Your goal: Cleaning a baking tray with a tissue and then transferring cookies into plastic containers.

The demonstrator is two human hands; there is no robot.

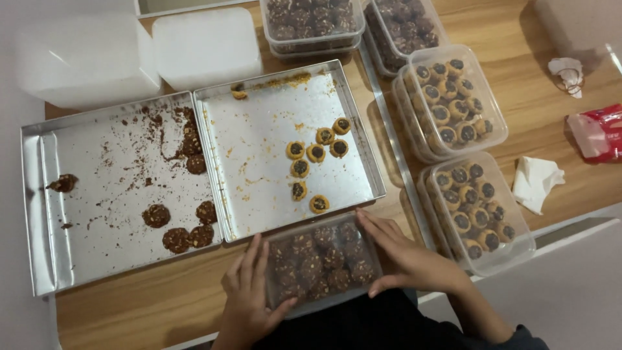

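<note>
1. Clear plastic container point(322, 264) full of dark chocolate cookies, lid on, sits at the near table edge, about 6 o'clock in view, its far edge touching or just under the front rim of the right-hand metal tray point(227, 116).
2. Left hand point(249, 295) at the container's 9 o'clock side: fingers point(254, 259) extended and close together along the left wall, thumb pressed against the near left corner. Flat bracing contact, not a closed grasp.
3. Right hand point(405, 256) at the container's 3 o'clock side: fingers lie flat over the lid's right edge, slightly spread, palm outside the wall (both hands squeeze the box between them).
4. Right-hand metal tray, 12 o'clock of the container: eight small golden cookies with dark centres point(315, 152) clustered right of middle, crumbs scattered.
5. Left metal tray point(39, 194), toward 10 o'clock: a few dark cookies point(188, 234) near its front right corner, one at the left wall, much crumb smear.
6. At 2 to 3 o'clock: two lidded tubs of golden cookies point(453, 100), point(476, 210). Further tubs of dark cookies point(311, 23) at 12 o'clock.
7. White opaque boxes point(204, 45) at 11 o'clock; crumpled tissue point(534, 181) and red packet point(599, 133) far right on the wooden table point(162, 298).
</note>
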